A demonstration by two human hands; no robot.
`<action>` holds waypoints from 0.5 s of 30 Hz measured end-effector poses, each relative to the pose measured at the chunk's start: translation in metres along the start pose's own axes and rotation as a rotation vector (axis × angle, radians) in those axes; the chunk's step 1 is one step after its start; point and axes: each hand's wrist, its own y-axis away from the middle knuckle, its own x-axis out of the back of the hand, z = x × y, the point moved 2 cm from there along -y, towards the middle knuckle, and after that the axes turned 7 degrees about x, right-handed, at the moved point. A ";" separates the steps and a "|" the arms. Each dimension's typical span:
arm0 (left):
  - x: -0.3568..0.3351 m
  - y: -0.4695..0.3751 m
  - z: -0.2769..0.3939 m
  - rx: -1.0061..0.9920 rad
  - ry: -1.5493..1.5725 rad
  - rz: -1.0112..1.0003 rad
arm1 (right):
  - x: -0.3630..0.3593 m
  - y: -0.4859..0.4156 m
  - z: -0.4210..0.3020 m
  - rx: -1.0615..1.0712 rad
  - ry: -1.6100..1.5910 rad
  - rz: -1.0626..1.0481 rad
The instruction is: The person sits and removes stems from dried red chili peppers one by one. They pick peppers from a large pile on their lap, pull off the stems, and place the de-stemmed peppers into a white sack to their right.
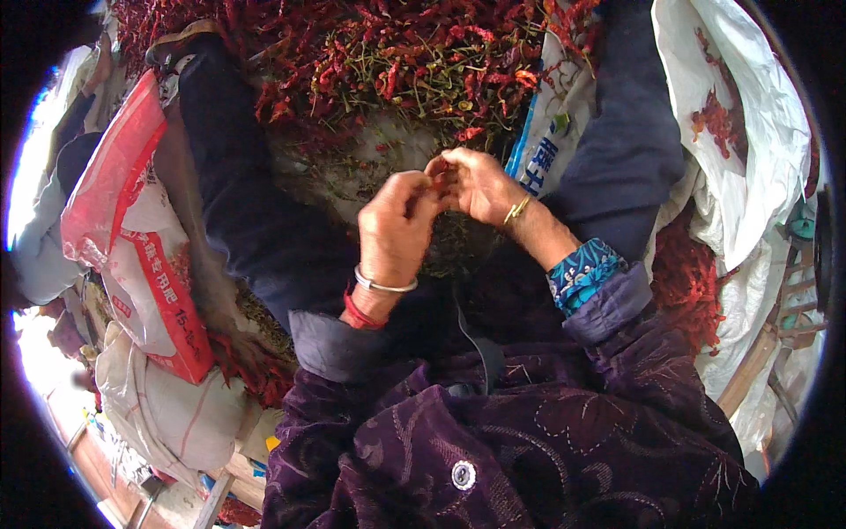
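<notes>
My left hand (396,215), with a silver bangle and a red cord at the wrist, is raised between my legs with its fingers curled. Its fingertips meet those of my right hand (472,185), which wears a gold-coloured bangle. A small reddish bit shows between the fingertips, blurred and partly hidden; it may be a piece of dried chilli, and I cannot tell which hand grips it. Beyond both hands lies a wide heap of dried red chillies (410,59), mixed with green-yellow stems. Small debris covers the ground between the heap and my lap.
A red and white printed sack (155,284) stands at the left beside a pale woven sack (192,410). At the right, an open white sack (767,132) has red chillies inside, with more chillies (687,284) below it. Another person's sleeve (39,238) shows at the far left.
</notes>
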 end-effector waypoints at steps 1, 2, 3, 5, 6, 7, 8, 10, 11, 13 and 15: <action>-0.003 0.002 0.008 0.014 0.030 -0.030 | 0.003 -0.003 0.007 -0.009 -0.055 0.041; -0.004 0.000 0.008 0.043 0.075 -0.055 | 0.008 -0.006 0.009 -0.081 -0.035 0.042; -0.002 -0.006 -0.001 0.036 0.044 0.026 | 0.004 -0.003 0.007 -0.096 -0.056 0.003; 0.014 -0.028 -0.020 -0.014 -0.082 0.132 | -0.004 0.011 -0.005 -0.118 -0.099 -0.062; 0.020 -0.040 -0.032 -0.060 -0.183 0.132 | 0.001 0.010 -0.009 -0.159 -0.176 -0.127; 0.025 -0.049 -0.045 -0.101 -0.288 0.140 | -0.004 0.011 -0.012 -0.124 -0.172 -0.072; 0.024 -0.056 -0.056 -0.088 -0.324 0.124 | -0.007 0.011 -0.015 -0.100 -0.201 -0.130; 0.019 -0.065 -0.068 -0.068 -0.381 0.079 | -0.009 0.012 -0.024 -0.015 -0.289 -0.221; 0.016 -0.064 -0.072 -0.106 -0.470 0.054 | -0.008 0.013 -0.028 0.023 -0.337 -0.224; 0.011 -0.066 -0.074 -0.098 -0.554 0.039 | -0.009 0.016 -0.034 0.128 -0.405 -0.169; 0.010 -0.066 -0.074 -0.082 -0.525 0.029 | -0.004 0.014 -0.031 0.085 -0.362 -0.164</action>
